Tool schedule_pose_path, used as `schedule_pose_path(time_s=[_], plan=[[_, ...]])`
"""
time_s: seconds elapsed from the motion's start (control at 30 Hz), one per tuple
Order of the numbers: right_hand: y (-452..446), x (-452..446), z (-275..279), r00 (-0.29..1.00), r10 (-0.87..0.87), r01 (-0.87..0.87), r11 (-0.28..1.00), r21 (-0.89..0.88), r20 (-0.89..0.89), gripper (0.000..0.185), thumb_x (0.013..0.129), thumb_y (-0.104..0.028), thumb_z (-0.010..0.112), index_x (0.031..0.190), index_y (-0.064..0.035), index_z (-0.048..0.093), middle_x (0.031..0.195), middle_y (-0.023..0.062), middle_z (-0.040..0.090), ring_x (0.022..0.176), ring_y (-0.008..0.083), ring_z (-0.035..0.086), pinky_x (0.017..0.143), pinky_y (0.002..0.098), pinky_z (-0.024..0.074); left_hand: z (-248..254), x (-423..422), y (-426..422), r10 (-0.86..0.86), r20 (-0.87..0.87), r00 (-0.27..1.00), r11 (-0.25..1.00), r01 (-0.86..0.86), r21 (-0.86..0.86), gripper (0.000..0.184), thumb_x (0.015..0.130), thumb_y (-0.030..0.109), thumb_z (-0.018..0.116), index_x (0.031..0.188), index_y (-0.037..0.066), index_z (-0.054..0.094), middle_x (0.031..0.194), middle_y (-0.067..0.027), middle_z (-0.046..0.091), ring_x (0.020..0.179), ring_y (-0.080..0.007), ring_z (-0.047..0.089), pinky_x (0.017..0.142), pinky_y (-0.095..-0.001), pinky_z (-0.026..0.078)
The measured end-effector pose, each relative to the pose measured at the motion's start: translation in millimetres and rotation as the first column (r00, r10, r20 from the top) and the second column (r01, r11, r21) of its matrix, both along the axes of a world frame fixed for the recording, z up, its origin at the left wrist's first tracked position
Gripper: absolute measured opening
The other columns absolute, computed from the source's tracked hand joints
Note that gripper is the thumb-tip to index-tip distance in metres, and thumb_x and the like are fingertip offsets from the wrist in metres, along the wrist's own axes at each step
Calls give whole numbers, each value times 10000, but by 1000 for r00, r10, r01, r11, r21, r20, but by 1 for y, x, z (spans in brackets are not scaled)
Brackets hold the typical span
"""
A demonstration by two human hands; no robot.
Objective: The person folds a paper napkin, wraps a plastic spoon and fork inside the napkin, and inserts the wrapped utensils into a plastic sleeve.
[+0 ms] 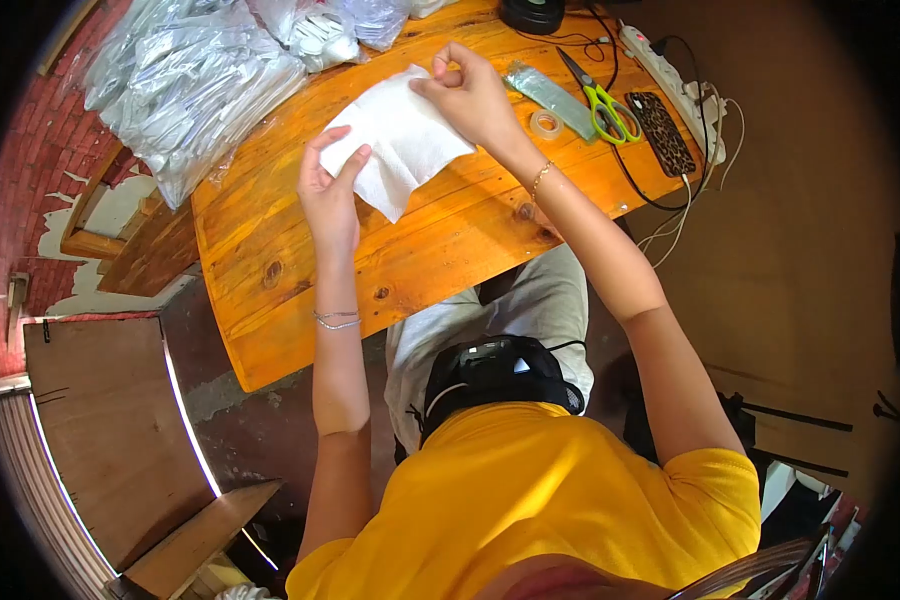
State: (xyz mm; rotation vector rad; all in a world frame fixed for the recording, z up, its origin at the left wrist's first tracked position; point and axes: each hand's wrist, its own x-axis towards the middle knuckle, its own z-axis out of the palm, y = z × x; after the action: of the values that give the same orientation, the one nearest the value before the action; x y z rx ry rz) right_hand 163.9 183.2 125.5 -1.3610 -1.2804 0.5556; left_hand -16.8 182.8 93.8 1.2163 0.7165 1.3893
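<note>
Above the wooden table, a white sheet of textured paper towel (398, 145) is stretched between my two hands. My left hand (332, 185) pinches its left edge, with the thumb on the near face and the fingers behind. At the upper right edge, my right hand (467, 95) grips the sheet between thumb and curled fingers. One corner of the towel points down toward the table's front. Just right of my right hand lie a roll of clear tape (546, 124) and a flat pale-green plastic packet (555, 100).
Yellow-green scissors (610, 115) lie beside a leopard-print phone (660, 132) with a cable plugged in. A white power strip (675, 85) runs along the table's (270, 300) right edge. Plastic bags of white items (195, 90) are heaped at the back left. A black round object (532, 14) stands behind.
</note>
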Motion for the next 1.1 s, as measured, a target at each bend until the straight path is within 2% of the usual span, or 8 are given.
schedule_pose_path(time_s=[0.13,0.23,0.33,0.63,0.73,0.83,0.97,1.1], plan=[[-3,0,-14,999,-17,14,998,67,39,226,773,-103,649,754,-64,427,640,74,626,564,58,530,466,219,393,-3,-3,-6,-56,-100,993,998,52,-38,140,805,-20,580,933,-16,638,948,-70,633,881,-113,560,820,-235,426],[-8,-5,-18,997,41,-34,994,103,-66,136,762,-63,611,792,-28,483,693,110,628,624,153,593,568,278,442,-1,-3,-9,-53,-149,987,997,46,-54,170,817,-17,563,971,-20,635,985,-88,629,907,-116,562,833,-234,424],[-10,-8,-22,991,88,-82,995,61,-98,95,779,-39,582,835,-26,506,724,79,632,667,118,584,611,249,438,4,-2,-17,-63,-10,998,983,60,-174,192,803,-20,582,989,-14,631,1001,-99,618,911,-123,558,830,-243,431],[-13,-25,-23,985,168,-171,982,83,41,213,809,-26,513,977,-21,644,880,152,648,833,197,607,766,284,453,10,-10,-9,98,-153,983,995,-96,17,357,707,-19,678,1058,12,618,1034,-94,609,929,-139,556,843,-255,433],[-2,-22,-30,968,229,-234,972,37,105,259,797,-52,529,1034,-27,632,941,167,640,876,239,610,806,302,449,13,-25,0,-121,-220,968,984,88,-154,409,709,-20,664,1110,29,599,1121,-107,579,1016,-155,524,910,-275,388],[16,-18,-29,929,345,-331,936,-118,136,257,768,-101,571,997,-8,639,943,160,640,861,241,612,796,304,452,14,-34,17,-121,-301,946,985,77,-153,421,703,-19,667,1116,32,599,1120,-114,583,1000,-147,535,888,-268,405],[82,-7,-24,930,244,-212,967,-142,275,239,750,-139,618,962,-32,652,941,101,655,841,169,587,768,291,449,9,-41,41,-52,-313,948,998,34,-61,382,703,-12,670,1079,24,620,1048,-95,614,926,-135,563,847,-257,431],[159,-2,-14,897,123,-133,991,-7,425,192,728,-177,596,829,-38,682,810,167,652,766,293,638,704,364,493,2,-35,51,23,-274,962,1000,-20,16,354,695,5,687,1045,5,632,993,-106,633,877,-125,572,815,-250,444]])
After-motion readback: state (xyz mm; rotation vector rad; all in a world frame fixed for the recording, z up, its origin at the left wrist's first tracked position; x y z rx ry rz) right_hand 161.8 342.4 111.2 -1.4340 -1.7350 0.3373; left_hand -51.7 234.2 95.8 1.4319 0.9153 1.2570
